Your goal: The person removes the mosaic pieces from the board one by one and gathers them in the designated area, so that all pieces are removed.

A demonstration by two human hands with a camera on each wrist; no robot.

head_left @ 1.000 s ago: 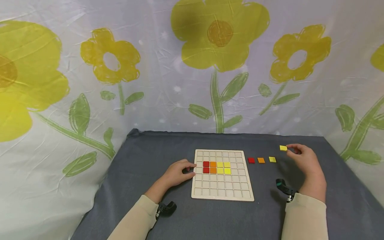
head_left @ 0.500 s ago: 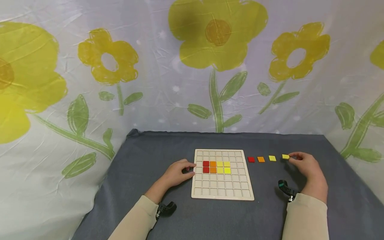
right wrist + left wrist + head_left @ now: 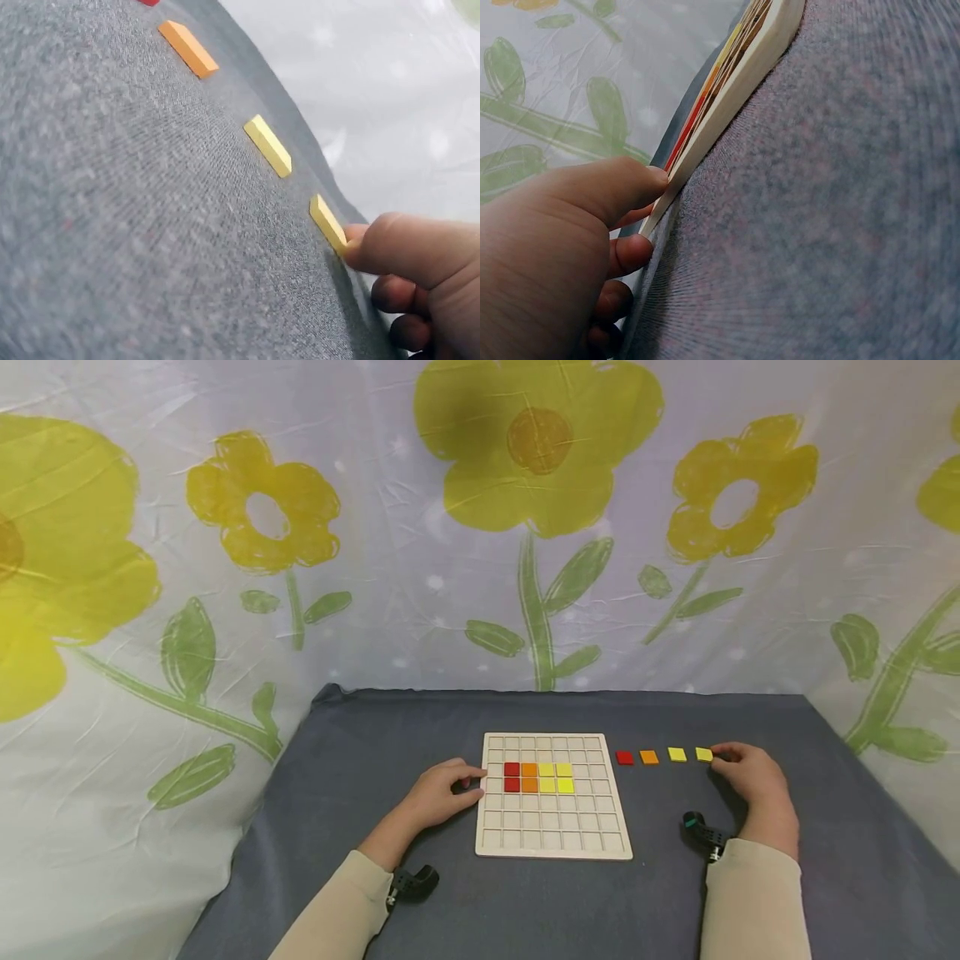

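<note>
A pale wooden grid board [image 3: 555, 822] lies on the dark cloth. On it are two red tiles [image 3: 512, 770], two orange tiles [image 3: 529, 784] and several yellow ones [image 3: 565, 785], side by side in two rows. My left hand [image 3: 438, 793] touches the board's left edge with thumb and a finger, spaced apart along it; the other fingers curl beneath. My right hand [image 3: 753, 774] pinches a yellow tile [image 3: 328, 223] by its near end, thumb and finger at its right side. That tile stands at the right end of a row of loose tiles, close over the cloth.
To the right of the board, a red tile [image 3: 625, 758], an orange tile [image 3: 648, 757] and another yellow tile [image 3: 677, 754] lie spaced in the row. A white curtain [image 3: 420, 635] with printed flowers hangs behind the table. Dark cloth [image 3: 555, 910] covers the table.
My right hand has brought the yellow tile down and toward me, then slightly left, to the end of the loose row. The left hand stays at the board's edge.
</note>
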